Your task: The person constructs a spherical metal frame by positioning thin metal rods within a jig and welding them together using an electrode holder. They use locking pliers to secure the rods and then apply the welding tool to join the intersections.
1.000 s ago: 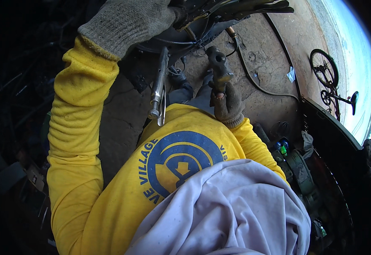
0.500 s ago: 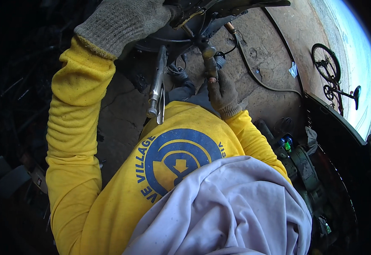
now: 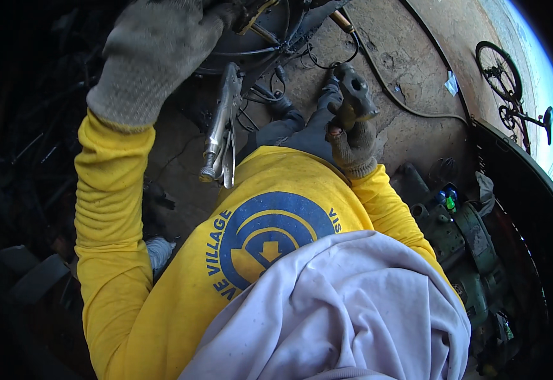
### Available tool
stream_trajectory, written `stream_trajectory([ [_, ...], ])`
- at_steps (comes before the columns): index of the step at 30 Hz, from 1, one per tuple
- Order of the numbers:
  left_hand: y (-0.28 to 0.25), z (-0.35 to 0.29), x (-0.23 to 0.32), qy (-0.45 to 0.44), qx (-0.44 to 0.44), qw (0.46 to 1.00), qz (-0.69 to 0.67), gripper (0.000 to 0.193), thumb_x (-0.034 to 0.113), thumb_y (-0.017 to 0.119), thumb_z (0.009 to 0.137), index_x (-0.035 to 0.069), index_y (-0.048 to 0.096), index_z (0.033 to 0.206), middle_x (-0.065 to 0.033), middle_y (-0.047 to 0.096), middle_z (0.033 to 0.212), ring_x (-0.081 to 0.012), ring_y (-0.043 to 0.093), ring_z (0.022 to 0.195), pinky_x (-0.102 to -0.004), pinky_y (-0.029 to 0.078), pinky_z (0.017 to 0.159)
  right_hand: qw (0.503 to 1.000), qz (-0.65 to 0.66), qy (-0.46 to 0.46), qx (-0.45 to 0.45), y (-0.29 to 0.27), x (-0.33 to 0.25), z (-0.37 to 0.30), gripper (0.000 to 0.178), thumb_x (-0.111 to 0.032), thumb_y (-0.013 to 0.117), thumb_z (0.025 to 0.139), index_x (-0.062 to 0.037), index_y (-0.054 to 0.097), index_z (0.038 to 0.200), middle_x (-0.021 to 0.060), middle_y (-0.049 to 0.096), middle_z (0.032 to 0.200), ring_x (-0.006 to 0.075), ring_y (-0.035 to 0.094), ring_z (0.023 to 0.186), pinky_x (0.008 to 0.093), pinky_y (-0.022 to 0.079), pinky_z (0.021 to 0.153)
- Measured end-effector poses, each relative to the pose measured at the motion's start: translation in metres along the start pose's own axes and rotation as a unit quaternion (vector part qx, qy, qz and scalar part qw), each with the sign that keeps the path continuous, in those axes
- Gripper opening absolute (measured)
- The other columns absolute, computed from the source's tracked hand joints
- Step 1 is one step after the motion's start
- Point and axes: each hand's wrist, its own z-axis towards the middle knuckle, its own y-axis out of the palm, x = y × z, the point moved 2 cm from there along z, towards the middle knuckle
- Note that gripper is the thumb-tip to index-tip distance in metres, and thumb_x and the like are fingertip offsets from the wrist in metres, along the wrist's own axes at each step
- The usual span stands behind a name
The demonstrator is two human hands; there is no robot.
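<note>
My gloved left hand (image 3: 153, 63) is at the top left, its fingers closed round a dark metal piece with a yellowish edge (image 3: 257, 16); the fingertips are partly hidden. Under it lies a round dark metal frame with spokes (image 3: 238, 60). Locking pliers (image 3: 220, 126) hang clamped at the frame's near edge, handles toward me. To the right, my gloved right hand (image 3: 355, 149) grips a hammer (image 3: 357, 95) close below its head. The hammer is held up over my legs, apart from the frame; most of its handle is hidden.
A copper-coloured, rod-like handle (image 3: 341, 21) with a hose (image 3: 377, 95) lies on the stained floor beyond the hammer. Dark greenish machine parts (image 3: 469, 247) stand at my right. A bicycle (image 3: 507, 85) is farther off at upper right. Dark clutter fills the left side.
The hammer has come away from the frame, and its head now tips up toward me. My left hand and the locking pliers appear farther left; the whole view has shifted a little.
</note>
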Motion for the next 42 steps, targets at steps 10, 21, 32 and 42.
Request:
stream_trajectory([
  [10,0.040,-0.017,-0.037,0.017,-0.052,0.902,-0.428,0.042,0.008,0.070,0.086,0.008,0.064,0.128,-0.0095,0.062,0.134,-0.0289,0.058,0.128,-0.0380,0.052,0.102,0.998,0.020,0.065,-0.006,0.014,-0.016,0.016,0.034,-0.029,0.065,0.097,-0.0010,0.063,0.116,0.0133,0.071,0.088,0.0250,0.070,0.078,0.0331,0.053,0.072],
  [21,0.018,-0.002,-0.016,0.122,-0.061,0.983,-0.124,0.059,0.018,0.082,0.070,0.010,0.065,0.126,-0.0067,0.064,0.133,-0.0321,0.052,0.134,-0.0503,0.042,0.112,1.000,-0.018,0.003,-0.015,0.027,-0.020,0.035,0.038,-0.032,0.066,0.096,-0.0010,0.062,0.118,0.0157,0.071,0.092,0.0294,0.071,0.082,0.0358,0.054,0.073],
  [32,0.019,-0.010,-0.006,0.027,-0.078,0.992,-0.090,0.056,0.017,0.081,0.073,0.010,0.065,0.126,-0.0061,0.064,0.133,-0.0317,0.050,0.135,-0.0514,0.031,0.119,0.997,-0.067,-0.019,-0.026,0.040,-0.031,0.047,0.041,-0.040,0.062,0.097,-0.0037,0.065,0.117,0.0170,0.070,0.089,0.0343,0.070,0.080,0.0391,0.054,0.071],
  [42,0.030,-0.021,-0.006,-0.048,-0.111,0.988,-0.098,0.056,0.023,0.082,0.074,0.012,0.065,0.127,-0.0064,0.064,0.133,-0.0312,0.051,0.134,-0.0533,0.028,0.120,0.990,-0.049,-0.118,0.058,0.035,-0.040,0.038,0.041,-0.040,0.063,0.096,-0.0036,0.066,0.113,0.0155,0.070,0.086,0.0334,0.071,0.079,0.0384,0.055,0.071],
])
